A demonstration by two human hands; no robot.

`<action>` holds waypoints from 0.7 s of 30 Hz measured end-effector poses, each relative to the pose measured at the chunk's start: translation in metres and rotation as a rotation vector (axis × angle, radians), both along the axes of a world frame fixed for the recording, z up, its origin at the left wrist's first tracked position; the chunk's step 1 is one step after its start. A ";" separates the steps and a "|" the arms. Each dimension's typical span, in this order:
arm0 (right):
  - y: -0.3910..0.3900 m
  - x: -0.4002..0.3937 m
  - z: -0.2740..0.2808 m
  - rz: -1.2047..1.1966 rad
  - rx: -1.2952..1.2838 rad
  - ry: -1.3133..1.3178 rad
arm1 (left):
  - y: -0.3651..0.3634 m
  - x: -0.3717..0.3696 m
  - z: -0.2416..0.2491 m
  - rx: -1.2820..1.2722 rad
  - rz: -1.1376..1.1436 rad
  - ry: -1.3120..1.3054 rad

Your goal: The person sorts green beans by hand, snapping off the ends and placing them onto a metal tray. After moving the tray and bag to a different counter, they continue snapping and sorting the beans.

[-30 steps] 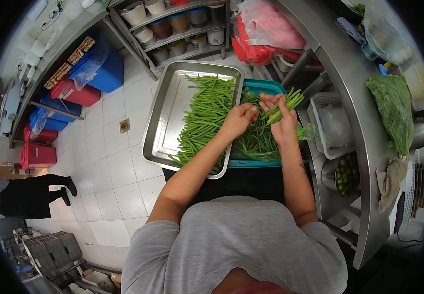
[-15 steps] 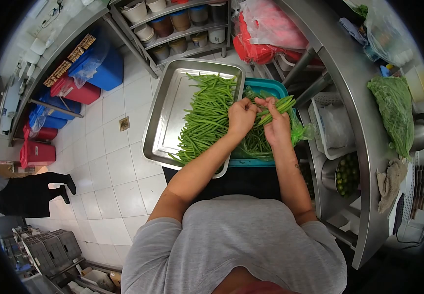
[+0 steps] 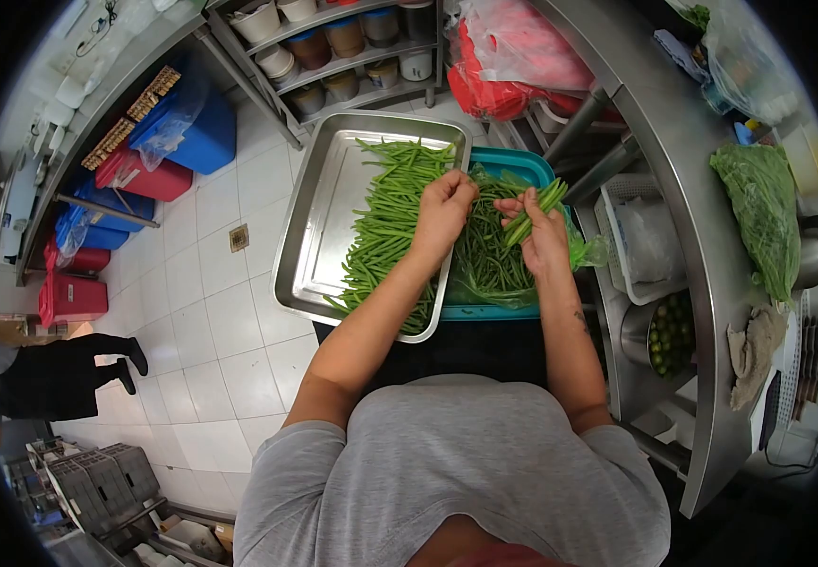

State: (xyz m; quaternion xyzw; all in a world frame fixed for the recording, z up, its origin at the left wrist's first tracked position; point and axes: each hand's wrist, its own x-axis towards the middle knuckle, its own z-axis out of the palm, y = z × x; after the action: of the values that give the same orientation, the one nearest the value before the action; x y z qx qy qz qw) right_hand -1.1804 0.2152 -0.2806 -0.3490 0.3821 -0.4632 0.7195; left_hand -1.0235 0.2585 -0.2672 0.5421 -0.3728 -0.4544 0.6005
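Note:
My right hand [image 3: 543, 238] is wrapped round a small bunch of green beans [image 3: 551, 196], which sticks out past the thumb. It is above a teal tub [image 3: 513, 311] holding more thin green beans [image 3: 496, 248] in a clear plastic bag. My left hand [image 3: 443, 210] hovers over the right side of a steel tray [image 3: 319, 227], its fingertips pinched together; whatever is between them is hidden. A thick layer of green beans [image 3: 392, 222] fills the tray's right half, lying mostly crosswise. The tray's right edge overlaps the tub.
On the right runs a steel counter [image 3: 659, 123] with a bag of leafy greens [image 3: 757, 203] and a cloth [image 3: 754, 354]. Below it are a white basket [image 3: 617, 227] and a pot of small green fruit [image 3: 671, 335]. Another person [image 3: 50, 373] stands at the far left.
My left hand has moved left, away from my right hand, to the tray's edge. My right hand still grips the bunch and has shifted slightly down and right.

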 end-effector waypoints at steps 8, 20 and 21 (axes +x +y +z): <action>-0.008 -0.010 -0.012 -0.043 0.046 0.015 | 0.001 0.002 -0.019 0.021 -0.248 -0.190; -0.017 -0.012 -0.019 -0.007 0.184 -0.240 | 0.017 0.013 -0.015 0.195 -0.370 -0.058; -0.017 -0.012 -0.017 -0.016 0.151 -0.207 | 0.017 0.013 -0.013 0.222 -0.380 -0.104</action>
State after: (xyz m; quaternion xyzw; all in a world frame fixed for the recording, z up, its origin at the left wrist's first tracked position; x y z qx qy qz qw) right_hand -1.1928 0.1979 -0.2977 -0.2413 0.3421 -0.4723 0.7757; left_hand -1.0107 0.2757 -0.2802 0.5477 -0.4465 -0.5691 0.4205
